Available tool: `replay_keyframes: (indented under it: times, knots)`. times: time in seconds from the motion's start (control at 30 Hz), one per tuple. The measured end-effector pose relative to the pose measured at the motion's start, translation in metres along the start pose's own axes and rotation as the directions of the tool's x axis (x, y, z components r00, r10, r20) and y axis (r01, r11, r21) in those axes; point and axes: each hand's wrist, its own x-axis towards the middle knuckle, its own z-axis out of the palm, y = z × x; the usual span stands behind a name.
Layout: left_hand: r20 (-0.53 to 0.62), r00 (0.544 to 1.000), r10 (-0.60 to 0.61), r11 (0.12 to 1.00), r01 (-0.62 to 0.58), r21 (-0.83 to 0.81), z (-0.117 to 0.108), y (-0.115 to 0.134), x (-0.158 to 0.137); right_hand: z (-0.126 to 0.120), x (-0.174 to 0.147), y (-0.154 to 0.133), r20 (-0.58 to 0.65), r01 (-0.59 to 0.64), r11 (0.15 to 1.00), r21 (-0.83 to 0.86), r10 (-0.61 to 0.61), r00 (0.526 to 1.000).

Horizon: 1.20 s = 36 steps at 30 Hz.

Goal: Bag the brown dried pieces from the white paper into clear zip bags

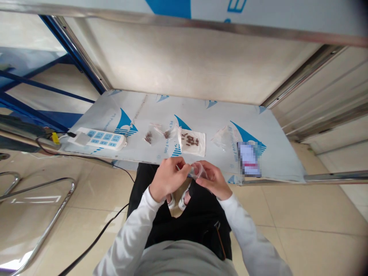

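Note:
Between my hands, just off the front edge of the table, is a small clear plastic bag (197, 170). My left hand (170, 174) pinches its left side with thumb and forefinger. On the other side, my right hand (211, 179) has its fingers curled round the bag. Beyond them, a white paper (200, 150) lies on the table with several small brown pieces (190, 141) on it. A little pile of dark brown bits (148, 137) sits to the left, beside clear bags (169, 132) with more brown bits. Another clear bag (221, 138) lies to the right.
A white power strip (105, 138) with a black cable (94, 158) occupies the left of the film-covered table (138, 111). At the right front edge lies a phone (249, 160). Overhead is a shelf edge (184, 23); a metal chair frame (61, 207) stands at lower left.

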Motion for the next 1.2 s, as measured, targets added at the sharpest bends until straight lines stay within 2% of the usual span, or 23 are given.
replay_keyframes:
  times: [0.1,0.17,0.2,0.27,0.37,0.43,0.5,0.63,0.83,0.93,1.07,1.2]
  knots:
    - [-0.101,0.992,-0.079,0.997,0.080,0.007,0.000,-0.028,0.003,-0.027,0.032,-0.004,-0.048,-0.032,0.942,-0.333,0.017,0.999]
    - [-0.133,0.981,-0.144,0.988,0.149,0.029,0.003,-0.053,0.002,-0.048,0.064,-0.005,-0.068,-0.051,0.816,-0.576,0.015,0.998]
    - [-0.139,0.975,-0.175,0.983,0.182,0.039,0.005,-0.065,0.000,-0.057,0.082,-0.005,-0.058,-0.055,0.719,-0.693,0.021,0.998]
    - [-0.120,0.968,-0.222,0.972,0.229,0.050,0.010,-0.085,-0.005,-0.069,0.117,-0.007,0.009,-0.040,0.471,-0.881,0.101,0.995]
    - [-0.096,0.960,-0.263,0.962,0.269,0.056,0.016,-0.104,-0.015,-0.068,0.158,-0.010,0.040,0.019,0.079,-0.997,0.280,0.959]
    - [-0.104,0.957,-0.270,0.958,0.277,0.066,0.016,-0.110,-0.020,-0.060,0.174,-0.014,0.046,0.087,-0.103,-0.991,0.354,0.934]
    - [-0.122,0.954,-0.274,0.955,0.284,0.081,0.014,-0.115,-0.023,-0.050,0.183,-0.019,0.072,0.167,-0.213,-0.963,0.393,0.917]
    - [-0.149,0.944,-0.293,0.947,0.308,0.087,0.008,-0.120,-0.023,-0.032,0.189,-0.029,0.102,0.259,-0.311,-0.915,0.442,0.891]
    - [-0.149,0.940,-0.307,0.946,0.318,0.055,0.009,-0.120,-0.026,-0.017,0.193,-0.043,0.070,0.292,-0.399,-0.869,0.486,0.871]
    - [-0.152,0.938,-0.313,0.945,0.324,0.054,0.012,-0.119,-0.029,-0.014,0.191,-0.049,0.078,0.302,-0.400,-0.865,0.489,0.869]
    - [-0.146,0.941,-0.304,0.945,0.317,0.079,0.016,-0.119,-0.030,-0.014,0.184,-0.049,0.117,0.304,-0.356,-0.883,0.461,0.880]
    - [-0.139,0.951,-0.274,0.949,0.292,0.123,0.017,-0.122,-0.030,-0.026,0.174,-0.044,0.172,0.337,-0.352,-0.873,0.424,0.889]
